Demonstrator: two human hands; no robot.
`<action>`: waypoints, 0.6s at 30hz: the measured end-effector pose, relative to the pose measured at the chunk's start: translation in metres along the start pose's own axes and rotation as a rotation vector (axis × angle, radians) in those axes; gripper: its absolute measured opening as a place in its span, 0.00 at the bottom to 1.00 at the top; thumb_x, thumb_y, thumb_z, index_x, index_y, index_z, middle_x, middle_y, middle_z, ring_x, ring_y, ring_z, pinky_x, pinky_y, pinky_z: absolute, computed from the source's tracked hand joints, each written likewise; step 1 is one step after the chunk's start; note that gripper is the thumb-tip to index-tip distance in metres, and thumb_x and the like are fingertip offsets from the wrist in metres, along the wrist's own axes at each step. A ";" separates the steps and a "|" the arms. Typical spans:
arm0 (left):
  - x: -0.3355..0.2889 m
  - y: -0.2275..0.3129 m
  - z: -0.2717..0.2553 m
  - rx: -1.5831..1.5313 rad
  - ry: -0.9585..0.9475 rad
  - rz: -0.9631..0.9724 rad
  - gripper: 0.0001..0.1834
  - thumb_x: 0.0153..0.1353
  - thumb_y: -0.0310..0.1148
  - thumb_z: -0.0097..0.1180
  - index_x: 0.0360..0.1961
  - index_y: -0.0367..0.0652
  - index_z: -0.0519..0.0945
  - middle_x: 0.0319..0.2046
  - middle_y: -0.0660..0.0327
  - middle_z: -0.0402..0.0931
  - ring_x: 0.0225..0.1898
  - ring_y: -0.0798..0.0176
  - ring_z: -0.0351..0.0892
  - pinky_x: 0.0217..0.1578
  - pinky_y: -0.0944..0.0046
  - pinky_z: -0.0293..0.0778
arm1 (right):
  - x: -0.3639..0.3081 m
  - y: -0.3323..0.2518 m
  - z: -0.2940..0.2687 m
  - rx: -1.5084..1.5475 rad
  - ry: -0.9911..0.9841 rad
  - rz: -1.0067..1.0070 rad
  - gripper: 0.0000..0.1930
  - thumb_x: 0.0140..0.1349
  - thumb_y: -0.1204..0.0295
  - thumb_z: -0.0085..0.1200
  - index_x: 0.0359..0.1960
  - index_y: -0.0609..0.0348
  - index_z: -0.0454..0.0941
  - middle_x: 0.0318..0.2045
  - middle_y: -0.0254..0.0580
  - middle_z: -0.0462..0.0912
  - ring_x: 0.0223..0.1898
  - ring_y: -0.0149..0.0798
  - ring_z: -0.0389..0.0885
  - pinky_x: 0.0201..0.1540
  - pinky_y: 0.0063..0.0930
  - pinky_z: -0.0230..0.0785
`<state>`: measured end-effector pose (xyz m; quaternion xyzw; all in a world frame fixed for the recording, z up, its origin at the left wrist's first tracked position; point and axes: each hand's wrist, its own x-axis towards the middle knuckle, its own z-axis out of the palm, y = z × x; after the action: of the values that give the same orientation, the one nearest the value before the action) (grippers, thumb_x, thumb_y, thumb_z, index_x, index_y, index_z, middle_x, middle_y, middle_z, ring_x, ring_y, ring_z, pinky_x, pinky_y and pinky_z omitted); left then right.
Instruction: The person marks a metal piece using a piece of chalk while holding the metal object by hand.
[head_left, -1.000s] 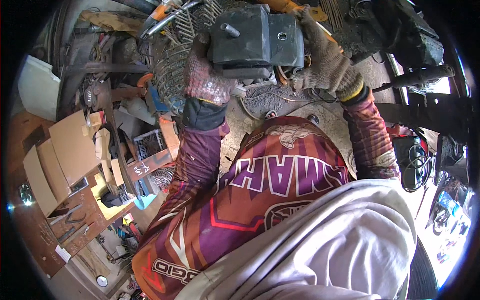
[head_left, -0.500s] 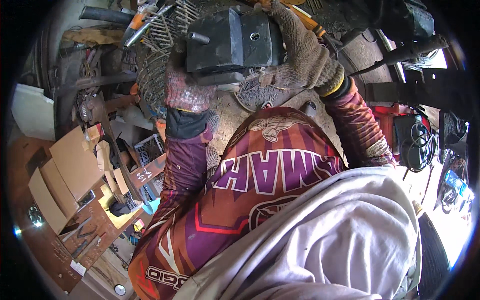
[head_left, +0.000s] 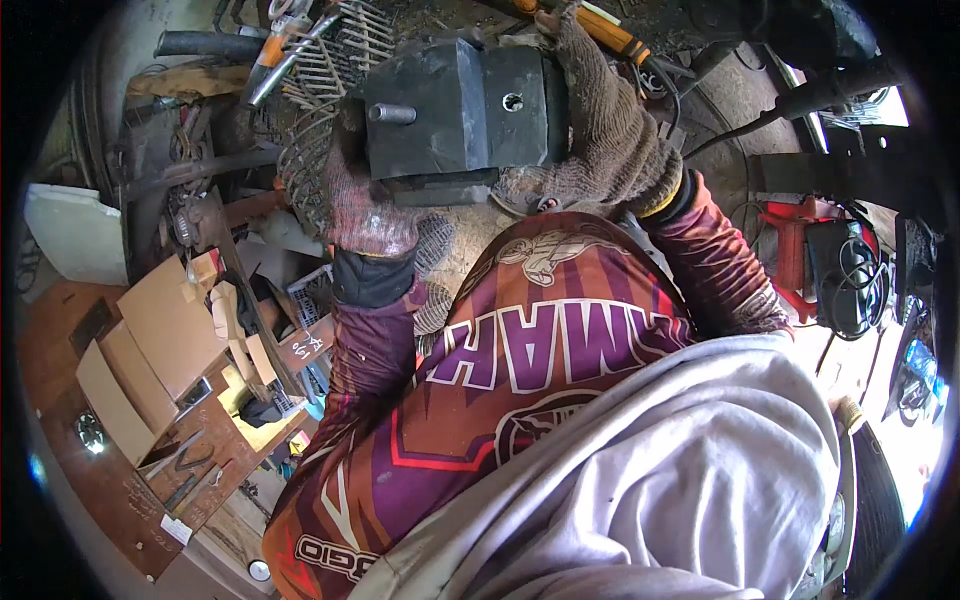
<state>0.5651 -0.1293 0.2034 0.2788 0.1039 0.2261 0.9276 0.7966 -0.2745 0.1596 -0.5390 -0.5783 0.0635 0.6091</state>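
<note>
Between my two gloved hands, up in front of my body, is a bulky black block (head_left: 430,125) that looks like a rubber mount. A short metal stud (head_left: 393,114) sticks out of its left part, and a round hole shows in its right part. My left hand (head_left: 370,210), in a worn reddish-brown knit glove, closes on the block's left side, with its fingers mostly hidden behind it. On the right side, my right hand (head_left: 615,130) in a brown knit glove grips the block, its fingers reaching up along the edge.
Wire racks or coils (head_left: 340,60) lie beyond my left hand, beside an orange-handled tool (head_left: 272,55). Past my right hand lies another orange tool (head_left: 610,32). Cardboard (head_left: 170,325) rests on a brown wooden table (head_left: 65,310) at left. A red stand (head_left: 790,255) stands at right.
The block has shifted slightly toward me and turned a little, showing more of its stud face. Both hands keep hold of it, and the surroundings have shifted slightly with my head.
</note>
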 end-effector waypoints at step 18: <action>0.006 -0.013 0.059 0.279 0.475 0.112 0.25 0.73 0.47 0.45 0.61 0.40 0.70 0.55 0.51 0.75 0.52 0.52 0.80 0.53 0.52 0.79 | 0.002 -0.002 -0.009 -0.009 -0.186 -0.113 0.73 0.35 0.51 0.79 0.74 0.67 0.35 0.67 0.58 0.61 0.68 0.52 0.63 0.70 0.41 0.55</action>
<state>0.5936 -0.1643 0.2439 0.3484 0.3330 0.3196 0.8158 0.8028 -0.2788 0.1649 -0.5000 -0.6621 0.0765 0.5529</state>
